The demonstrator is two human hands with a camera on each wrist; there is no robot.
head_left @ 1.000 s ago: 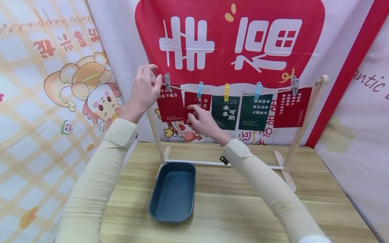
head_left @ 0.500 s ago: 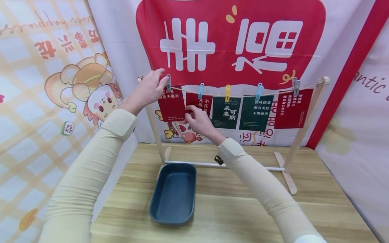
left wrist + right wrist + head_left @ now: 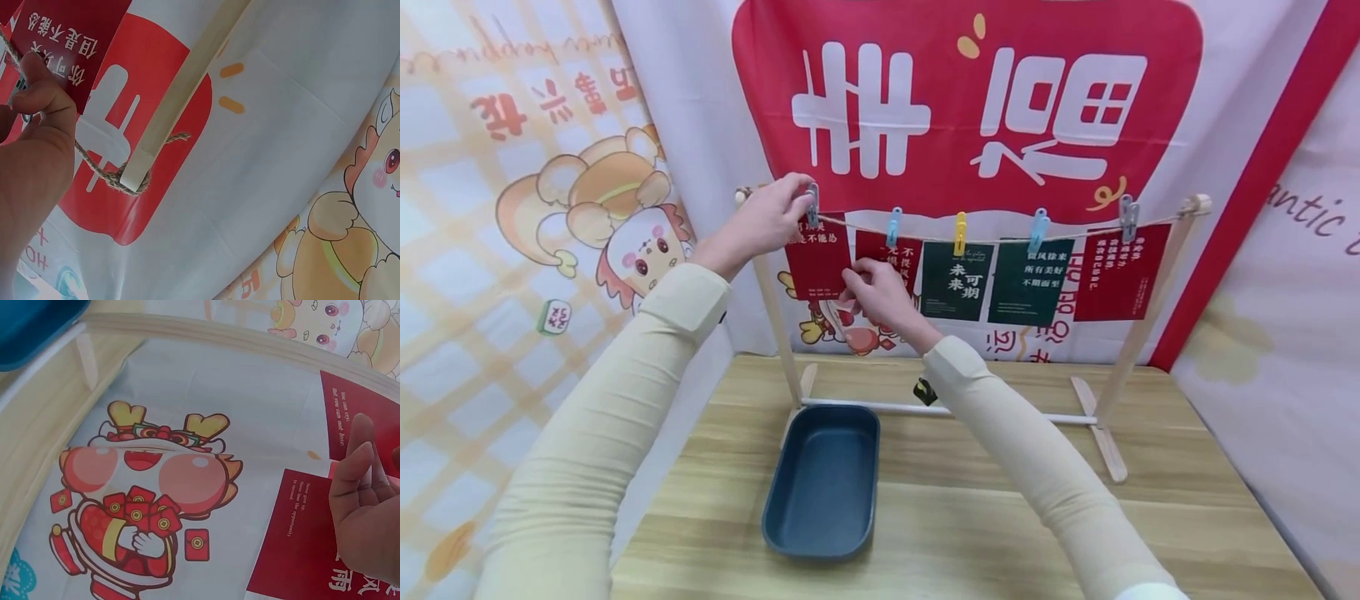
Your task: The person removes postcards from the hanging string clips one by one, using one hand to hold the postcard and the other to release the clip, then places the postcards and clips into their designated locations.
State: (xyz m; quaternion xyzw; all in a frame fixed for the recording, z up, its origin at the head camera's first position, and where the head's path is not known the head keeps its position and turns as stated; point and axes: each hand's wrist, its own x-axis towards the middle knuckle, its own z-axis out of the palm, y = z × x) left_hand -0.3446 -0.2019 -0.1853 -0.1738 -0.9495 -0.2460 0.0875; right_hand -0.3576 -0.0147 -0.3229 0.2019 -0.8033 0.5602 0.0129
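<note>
My left hand [image 3: 767,218] is at the far left of the twine line, its thumb and fingers pinching a grey clothespin [image 3: 812,213]. From this pin hangs a red card [image 3: 814,267] with white characters. In the left wrist view the fingers of my left hand [image 3: 47,115] mostly hide the pin against the card's printed end [image 3: 62,44]. My right hand [image 3: 883,292] is at that card's right edge, fingers partly bent. Its fingertips overlap the edge in the right wrist view, beside the card's lower corner [image 3: 337,406]; whether they pinch it I cannot tell.
Along the twine hang a second red card [image 3: 290,531], two green cards [image 3: 957,292] [image 3: 1030,296] and a red card at right [image 3: 1108,283], on blue, yellow and grey clothespins. A wooden stand [image 3: 1116,333] holds the line. A dark blue tray [image 3: 775,500] sits on the table [image 3: 1000,533].
My left hand has moved right and a little down from beside the grey clothespin onto it. My right hand has shifted left, from in front of the second red card to the first card's edge.
</note>
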